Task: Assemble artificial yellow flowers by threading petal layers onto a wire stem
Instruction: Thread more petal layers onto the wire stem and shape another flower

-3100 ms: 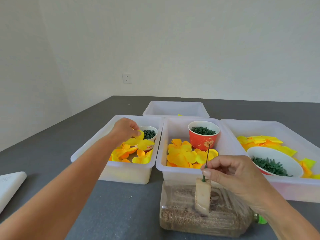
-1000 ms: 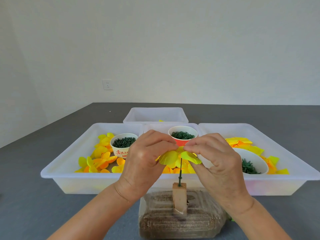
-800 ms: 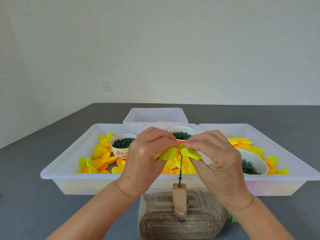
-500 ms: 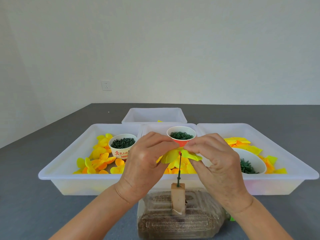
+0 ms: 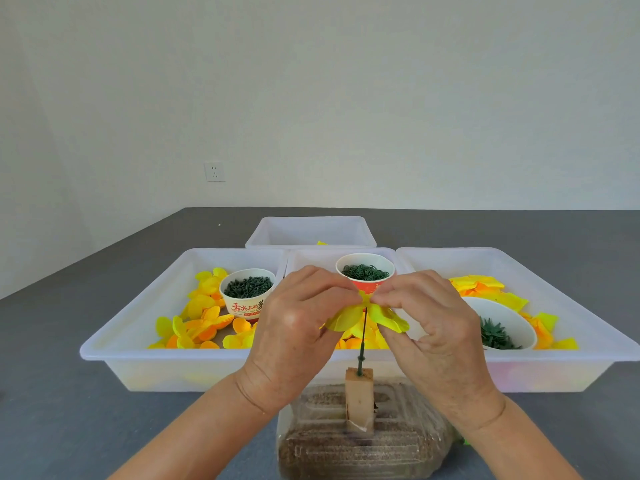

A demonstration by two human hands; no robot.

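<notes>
**Yellow petal layer pinched at the stem tip**

Yellow petal layer sits at the top of a thin green stem, pinched from both sides. The left hand grips its left lobe between thumb and curled fingers; the right hand grips the right lobe the same way. The fingertips of both hands nearly meet above the stem, and the petals droop outward below them. The stem stands upright in a wood block, which rises from a clear bottle lying on its side, filled with brown grainy matter, on the grey surface.

Behind the hands stand three white trays side by side, with a fourth tray further back. The left tray holds loose yellow and orange petals and a paper cup of dark green bits; the cup carries red Chinese writing, partly hidden by the left hand. The middle tray holds a red cup of green rings, just beyond the fingertips, and more petals. The right tray holds yellow pieces and a white bowl with green leafy parts. A wall socket shows on the white wall.
</notes>
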